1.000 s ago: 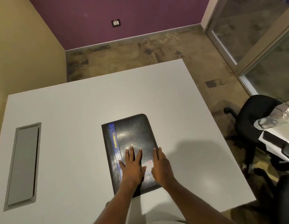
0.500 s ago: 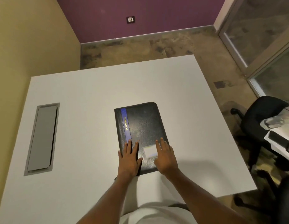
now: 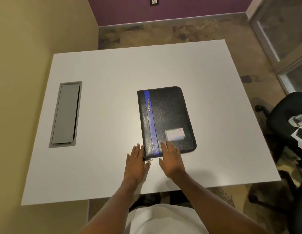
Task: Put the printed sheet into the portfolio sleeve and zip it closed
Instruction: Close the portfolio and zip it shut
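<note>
A black portfolio (image 3: 168,115) with a blue stripe and yellow lettering lies closed and flat on the white table (image 3: 113,73). A small card window (image 3: 175,134) shows on its cover. The metal zip pull (image 3: 148,159) sits at the near left corner. My left hand (image 3: 136,163) rests flat on the table beside that corner, fingers apart, holding nothing. My right hand (image 3: 171,160) lies at the portfolio's near edge, fingertips on the cover, fingers spread. No printed sheet is in sight.
A grey cable hatch (image 3: 66,114) is set into the table at the left. A black office chair (image 3: 287,119) stands to the right, beside another desk with clutter (image 3: 300,130). Yellow wall on the left, glass door at far right.
Both hands have slid back off the cover towards the near edge. The left hand now lies on the table by the zip pull. The camera view has shifted.
</note>
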`<state>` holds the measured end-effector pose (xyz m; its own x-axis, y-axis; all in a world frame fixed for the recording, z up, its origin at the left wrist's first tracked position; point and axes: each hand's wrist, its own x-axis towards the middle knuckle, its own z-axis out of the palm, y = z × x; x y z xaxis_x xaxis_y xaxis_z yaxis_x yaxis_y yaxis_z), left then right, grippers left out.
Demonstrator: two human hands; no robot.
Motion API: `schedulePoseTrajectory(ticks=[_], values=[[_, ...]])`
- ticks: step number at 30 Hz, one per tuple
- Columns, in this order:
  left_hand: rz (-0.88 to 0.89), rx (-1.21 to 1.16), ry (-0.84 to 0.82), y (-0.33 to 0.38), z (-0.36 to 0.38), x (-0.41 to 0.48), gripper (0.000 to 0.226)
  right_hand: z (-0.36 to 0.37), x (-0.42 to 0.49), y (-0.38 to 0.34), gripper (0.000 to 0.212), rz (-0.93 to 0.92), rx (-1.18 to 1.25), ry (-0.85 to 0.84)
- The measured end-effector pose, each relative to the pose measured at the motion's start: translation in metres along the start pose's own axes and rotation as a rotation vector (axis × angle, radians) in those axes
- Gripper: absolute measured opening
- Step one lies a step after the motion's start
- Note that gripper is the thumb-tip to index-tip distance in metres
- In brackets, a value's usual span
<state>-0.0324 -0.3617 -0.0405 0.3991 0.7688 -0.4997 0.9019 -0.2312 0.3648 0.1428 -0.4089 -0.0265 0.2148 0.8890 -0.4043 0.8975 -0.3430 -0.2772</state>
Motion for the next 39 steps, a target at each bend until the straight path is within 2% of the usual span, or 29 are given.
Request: schedulePoseTrajectory(ticks=[3,5,9,13,21,23,26,30,33,39], values=[[0.008,0.018,0.013,-0.009,0.002,-0.009,0.073,0.006,-0.006,-0.014,0.046,-0.018,0.003,0.03],[0.026,0.03,0.052,-0.013,0.002,-0.013,0.057,0.011,-0.008,-0.022,0.036,-0.023,0.007,0.015],[0.045,0.066,0.094,-0.017,0.002,-0.012,0.035,0.024,-0.009,-0.038,0.037,0.084,0.139,-0.084],[0.019,0.015,0.122,-0.016,0.005,-0.006,0.025,0.038,-0.011,-0.048,0.034,0.135,0.212,-0.089],[-0.179,-0.268,0.151,-0.002,0.006,0.001,0.018,0.051,-0.022,-0.059,0.024,0.211,0.326,0.161],[-0.19,-0.295,0.156,-0.001,0.006,0.001,0.021,0.052,-0.022,-0.062,0.014,0.245,0.373,0.221],[-0.156,-0.211,0.154,-0.003,0.003,0.001,0.023,0.054,-0.023,-0.063,0.012,0.291,0.393,0.273],[-0.048,0.041,0.146,-0.005,-0.005,0.005,0.026,0.052,-0.024,-0.062,0.01,0.303,0.342,0.301],[0.002,0.168,0.133,-0.004,-0.011,0.008,0.025,0.049,-0.023,-0.059,0.005,0.283,0.215,0.312],[0.023,0.271,0.11,-0.002,-0.014,0.007,0.027,0.039,-0.025,-0.028,0.012,0.325,-0.064,0.357]])
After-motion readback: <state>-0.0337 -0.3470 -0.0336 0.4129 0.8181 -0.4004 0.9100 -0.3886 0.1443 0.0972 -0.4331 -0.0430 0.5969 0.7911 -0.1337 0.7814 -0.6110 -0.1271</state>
